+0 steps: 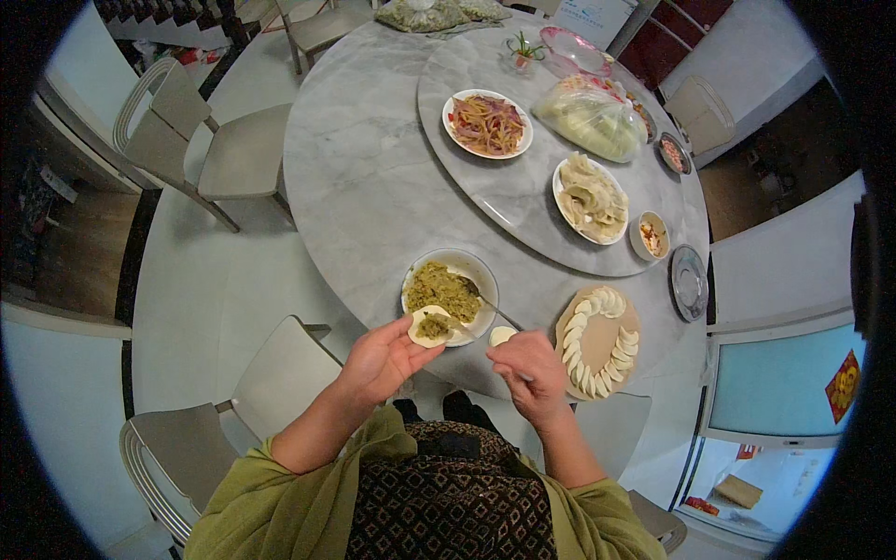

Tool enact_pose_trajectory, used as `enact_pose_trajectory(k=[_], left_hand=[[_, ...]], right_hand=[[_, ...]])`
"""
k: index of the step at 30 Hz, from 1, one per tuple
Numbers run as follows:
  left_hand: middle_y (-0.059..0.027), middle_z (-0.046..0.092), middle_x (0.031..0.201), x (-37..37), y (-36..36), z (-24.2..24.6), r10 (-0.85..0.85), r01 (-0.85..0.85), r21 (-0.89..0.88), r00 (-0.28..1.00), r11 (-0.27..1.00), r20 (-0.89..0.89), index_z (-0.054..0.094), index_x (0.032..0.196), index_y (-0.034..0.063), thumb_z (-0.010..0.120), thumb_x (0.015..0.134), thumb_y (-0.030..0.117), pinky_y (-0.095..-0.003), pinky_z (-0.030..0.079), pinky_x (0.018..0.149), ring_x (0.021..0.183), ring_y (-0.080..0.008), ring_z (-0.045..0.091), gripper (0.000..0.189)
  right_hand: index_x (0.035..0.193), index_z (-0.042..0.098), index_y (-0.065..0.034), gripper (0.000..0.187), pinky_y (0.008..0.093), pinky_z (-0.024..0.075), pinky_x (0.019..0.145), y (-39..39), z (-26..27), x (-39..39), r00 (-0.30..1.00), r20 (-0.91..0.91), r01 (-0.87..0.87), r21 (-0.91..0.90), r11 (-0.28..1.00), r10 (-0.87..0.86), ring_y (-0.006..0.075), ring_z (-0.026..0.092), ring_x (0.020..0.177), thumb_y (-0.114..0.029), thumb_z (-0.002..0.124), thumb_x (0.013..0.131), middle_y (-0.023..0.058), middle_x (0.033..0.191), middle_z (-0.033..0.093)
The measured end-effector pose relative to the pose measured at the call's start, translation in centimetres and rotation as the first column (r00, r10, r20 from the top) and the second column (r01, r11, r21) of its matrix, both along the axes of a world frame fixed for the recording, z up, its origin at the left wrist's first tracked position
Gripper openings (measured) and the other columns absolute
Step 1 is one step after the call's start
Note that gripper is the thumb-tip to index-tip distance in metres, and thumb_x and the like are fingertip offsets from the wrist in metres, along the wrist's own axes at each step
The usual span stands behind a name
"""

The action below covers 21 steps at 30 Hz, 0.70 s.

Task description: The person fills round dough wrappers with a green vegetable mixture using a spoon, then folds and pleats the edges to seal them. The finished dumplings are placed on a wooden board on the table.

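On the fingers of my left hand (385, 359) lies a round dumpling wrapper (422, 336) with a mound of green filling (434, 326) on it. My right hand (530, 374) grips a utensil whose pale flat end reaches the filling; its handle is mostly hidden. Behind the wrapper stands a white bowl (493, 278) of the same chopped filling, with a metal spoon (500, 313) resting in it. Plain wrappers (501, 336) lie on the table just beyond my right hand. To the right, folded dumplings (574, 343) form a broken ring on a round board (596, 344).
On the marble table's raised round centre (458, 164) stand a plate of shredded food (488, 124), a plate of dumplings (590, 198) and a bagged pale item (595, 119). A small bowl (649, 236) and a metal plate (689, 283) sit at right. Chairs (241, 157) surround the table.
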<state>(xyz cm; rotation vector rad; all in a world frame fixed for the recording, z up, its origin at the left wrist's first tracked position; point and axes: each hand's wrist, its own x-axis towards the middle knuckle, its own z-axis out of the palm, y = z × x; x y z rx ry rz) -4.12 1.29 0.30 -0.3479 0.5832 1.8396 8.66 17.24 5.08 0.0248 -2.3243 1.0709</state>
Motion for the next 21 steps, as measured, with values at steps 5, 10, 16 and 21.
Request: enact_pose_trajectory(k=[5,10,16,21], left_hand=[[-0.0199,0.043,0.117,0.3,0.3,0.9,-0.056,0.056,-0.016,0.998,0.998,-0.004,0.032,0.118,-0.0077,0.032,0.09,0.018,-0.0401,0.036,0.095,0.109,-0.0293,0.044,0.037],[-0.0183,0.042,0.118,0.3,0.1,0.9,-0.057,0.057,-0.011,0.998,0.998,-0.008,0.031,0.118,-0.0066,0.032,0.091,0.019,-0.0387,0.035,0.096,0.111,-0.0271,0.043,0.037],[-0.0178,0.042,0.118,0.2,0.0,0.1,-0.05,0.051,-0.032,0.998,0.998,0.034,0.032,0.119,-0.0054,0.033,0.091,0.019,-0.0388,0.035,0.096,0.11,-0.0267,0.043,0.037],[-0.0186,0.043,0.117,0.0,0.0,-0.1,-0.068,0.068,-0.028,0.998,0.997,0.017,0.032,0.118,-0.0056,0.033,0.091,0.019,-0.0393,0.036,0.095,0.109,-0.0276,0.045,0.037]], right_hand=[[0.086,0.061,-0.0074,0.024,0.0294,0.0439,0.059,-0.2,0.0,-0.1,0.997,0.032,-0.076,0.241,0.968,0.07,0.0206,0.054,0.07,-0.011,0.067,0.063,0.0039,0.075,0.059],[0.09,0.061,-0.0099,0.029,0.0287,0.0454,0.059,-0.2,-0.4,0.6,0.993,0.031,-0.12,0.42,0.9,0.118,0.0179,0.055,0.074,-0.013,0.065,0.062,0.0014,0.079,0.058],[0.091,0.06,-0.0093,0.03,0.0284,0.0445,0.062,-0.5,-0.5,0.9,0.982,0.087,-0.191,0.45,0.872,0.17,0.0172,0.054,0.076,-0.015,0.064,0.062,0.0017,0.08,0.058],[0.092,0.06,-0.0087,0.031,0.0281,0.0438,0.064,-0.3,-0.5,1.0,0.991,0.037,-0.13,0.28,0.951,0.125,0.0178,0.054,0.077,-0.014,0.065,0.062,0.0018,0.082,0.058]])
